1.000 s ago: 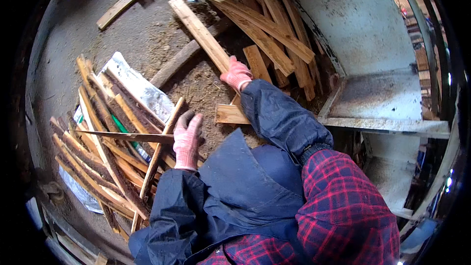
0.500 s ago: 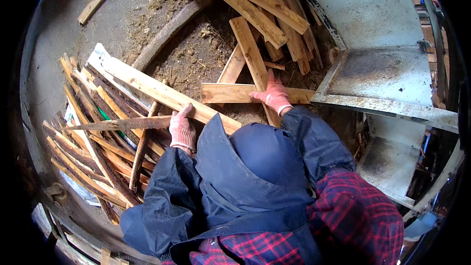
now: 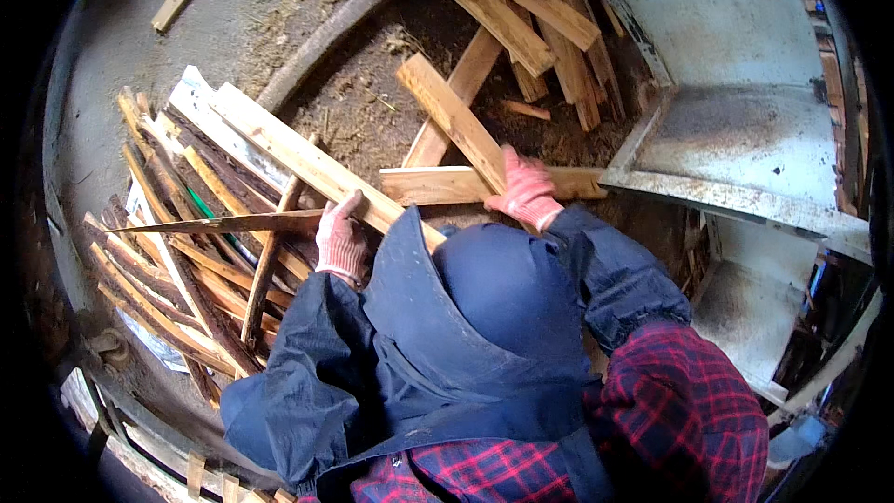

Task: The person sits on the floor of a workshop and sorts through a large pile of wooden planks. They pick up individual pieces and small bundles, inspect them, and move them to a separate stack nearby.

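Both my hands wear pinkish knitted gloves. My left hand (image 3: 342,240) is closed at the edge of a long pale plank (image 3: 289,149), which slants across from the upper left toward my lap. A thin dark-edged slat (image 3: 223,223) sticks out leftward from the same hand. My right hand (image 3: 524,191) grips the near end of a short wooden board (image 3: 447,112). That board tilts up and left, over another board (image 3: 419,185) lying crosswise beneath it. My headwear hides the near end of the long plank.
Several bark-edged sticks (image 3: 186,289) are piled at the left. More boards (image 3: 503,14) lie stacked at the far right, beside a rusty whitish metal frame (image 3: 736,135). A log (image 3: 326,37) rests on the dirt floor behind the long plank.
The board in my right hand has swung its far end leftward. The slat at my left hand has turned edge-on, and the long plank has shifted slightly.
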Demonstrator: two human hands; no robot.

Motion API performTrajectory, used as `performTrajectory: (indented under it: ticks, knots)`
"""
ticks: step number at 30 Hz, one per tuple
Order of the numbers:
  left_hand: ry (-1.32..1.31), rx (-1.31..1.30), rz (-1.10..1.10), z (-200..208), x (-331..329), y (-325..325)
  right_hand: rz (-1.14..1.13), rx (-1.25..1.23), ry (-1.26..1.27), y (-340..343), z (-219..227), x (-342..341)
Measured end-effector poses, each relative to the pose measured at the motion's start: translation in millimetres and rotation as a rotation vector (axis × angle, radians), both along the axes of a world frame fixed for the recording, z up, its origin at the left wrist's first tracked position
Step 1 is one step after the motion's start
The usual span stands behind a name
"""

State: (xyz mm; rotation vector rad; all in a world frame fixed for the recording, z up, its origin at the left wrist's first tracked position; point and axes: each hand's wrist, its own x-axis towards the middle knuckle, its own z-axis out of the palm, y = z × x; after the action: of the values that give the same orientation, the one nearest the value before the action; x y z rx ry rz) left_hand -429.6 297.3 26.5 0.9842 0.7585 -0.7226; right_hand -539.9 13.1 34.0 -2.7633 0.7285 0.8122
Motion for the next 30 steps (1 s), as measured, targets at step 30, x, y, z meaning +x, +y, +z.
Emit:
performTrajectory:
  ticks: [30]
  knots:
    - [0.05,-0.322,0.138,-37.5,-4.3,-17.1,-0.033,0.49,-0.25,49.1,70.9,150.9]
